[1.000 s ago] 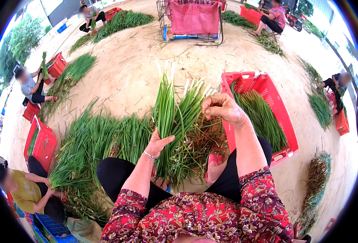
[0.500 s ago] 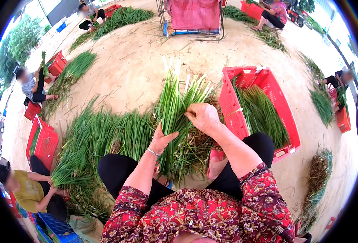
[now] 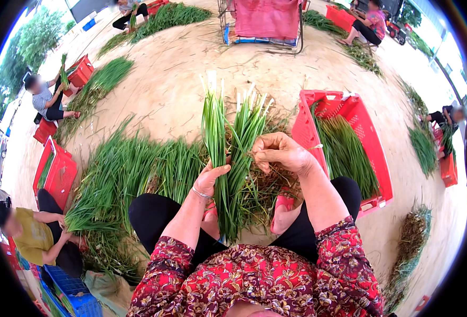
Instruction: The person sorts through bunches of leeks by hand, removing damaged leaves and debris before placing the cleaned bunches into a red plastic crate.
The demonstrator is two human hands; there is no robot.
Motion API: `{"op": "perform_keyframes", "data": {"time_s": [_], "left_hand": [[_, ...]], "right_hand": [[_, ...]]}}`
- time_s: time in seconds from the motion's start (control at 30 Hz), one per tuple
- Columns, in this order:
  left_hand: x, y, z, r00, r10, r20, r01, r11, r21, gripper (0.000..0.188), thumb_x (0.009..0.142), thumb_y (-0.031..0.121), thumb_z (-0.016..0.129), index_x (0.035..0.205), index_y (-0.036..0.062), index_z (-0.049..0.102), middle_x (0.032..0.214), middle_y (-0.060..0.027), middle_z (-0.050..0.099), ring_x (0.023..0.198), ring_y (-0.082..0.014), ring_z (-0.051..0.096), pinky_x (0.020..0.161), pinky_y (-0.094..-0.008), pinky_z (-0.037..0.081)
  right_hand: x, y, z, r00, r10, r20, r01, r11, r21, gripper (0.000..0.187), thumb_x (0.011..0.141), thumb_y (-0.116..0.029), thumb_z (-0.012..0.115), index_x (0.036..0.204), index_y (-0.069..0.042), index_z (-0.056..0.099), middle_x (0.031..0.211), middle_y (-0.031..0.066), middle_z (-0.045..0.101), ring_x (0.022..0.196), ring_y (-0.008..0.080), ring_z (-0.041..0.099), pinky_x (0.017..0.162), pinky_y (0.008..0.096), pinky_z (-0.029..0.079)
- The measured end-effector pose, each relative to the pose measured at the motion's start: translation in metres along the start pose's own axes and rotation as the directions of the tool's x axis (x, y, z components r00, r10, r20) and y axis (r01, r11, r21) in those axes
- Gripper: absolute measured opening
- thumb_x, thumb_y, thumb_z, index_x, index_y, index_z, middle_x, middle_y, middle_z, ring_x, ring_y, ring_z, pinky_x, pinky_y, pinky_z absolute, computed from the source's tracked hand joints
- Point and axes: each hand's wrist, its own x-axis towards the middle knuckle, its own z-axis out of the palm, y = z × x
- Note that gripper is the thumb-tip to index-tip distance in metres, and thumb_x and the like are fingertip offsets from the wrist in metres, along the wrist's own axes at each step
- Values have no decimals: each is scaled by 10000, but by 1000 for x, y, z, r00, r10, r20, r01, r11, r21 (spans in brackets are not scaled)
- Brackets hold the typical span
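A bunch of green chives [image 3: 214, 124] with pale stalk ends pointing away stands tilted in front of me. My left hand [image 3: 211, 178] is wrapped round its middle, thumb across the front, and the leaves hang down between my knees. At the top the bunch parts into two fans. My right hand [image 3: 282, 152] is closed in a pinch just right of the stalks. Thin brownish strands show at its fingertips, too small to name. Under the bunch lies a heap of loose leaves and dry trimmings [image 3: 268, 193].
Spread chives [image 3: 138, 169] cover the ground to my left. A red crate [image 3: 377, 150] at my right holds more laid chives [image 3: 345, 150]. A co-worker [image 3: 35, 232] sits at the lower left near another red crate [image 3: 62, 174]. A pink-draped cart [image 3: 268, 21] stands ahead.
My right hand has drawn slightly right and down from the stalks, its fingers now pinched. The bunch has parted more at the top. My left hand still grips it.
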Motion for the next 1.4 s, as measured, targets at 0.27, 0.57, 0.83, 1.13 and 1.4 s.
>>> {"op": "perform_keyframes", "data": {"time_s": [0.27, 0.57, 0.83, 1.13, 1.4], "left_hand": [[1, -9, 4, 992, -75, 99, 66, 993, 96, 495, 802, -40, 643, 1269, 90, 545, 1174, -28, 618, 1097, -178, 576, 963, -354, 466], [-1, -10, -3, 987, -123, 102, 116, 991, 70, 524, 770, -69, 624, 1262, 97, 553, 1169, -40, 605, 1090, -181, 569, 947, -345, 457], [6, -5, -18, 987, -32, 158, 51, 992, -118, 580, 691, -28, 598, 1252, 102, 527, 1075, -46, 603, 1028, -213, 596, 935, -366, 492], [0, 0, -6, 980, -126, 155, 106, 985, 134, 573, 672, 1, 612, 1231, 78, 519, 1081, -55, 591, 1013, -191, 587, 894, -324, 487], [1, -6, 1, 970, -187, 157, 155, 968, 200, 606, 645, -20, 590, 1245, 53, 538, 1140, -68, 581, 1067, -214, 551, 950, -339, 436]], "right_hand": [[22, 27, 15, 939, -79, -335, -122, 834, -538, 229, 868, -7, 586, 1079, 65, 533, 687, 66, 637, 592, 116, 610, 569, 267, 499], [23, 45, 5, 931, -349, -108, 69, 457, -887, 101, 840, -95, 601, 876, -1, 610, 716, 195, 609, 702, 356, 623, 645, 387, 518], [5, 10, 20, 995, 94, 21, -82, 945, -317, 179, 965, -145, 554, 872, 2, 598, 728, 4, 595, 645, 84, 602, 593, 259, 514], [25, 21, 14, 911, -38, -410, -114, 933, -341, 160, 957, -122, 549, 965, 25, 610, 701, 23, 619, 582, 100, 599, 535, 241, 503], [20, 21, 14, 868, -169, -468, -182, 767, -615, 172, 909, -87, 605, 1022, 41, 625, 616, 25, 610, 474, 74, 561, 443, 240, 461]]}}
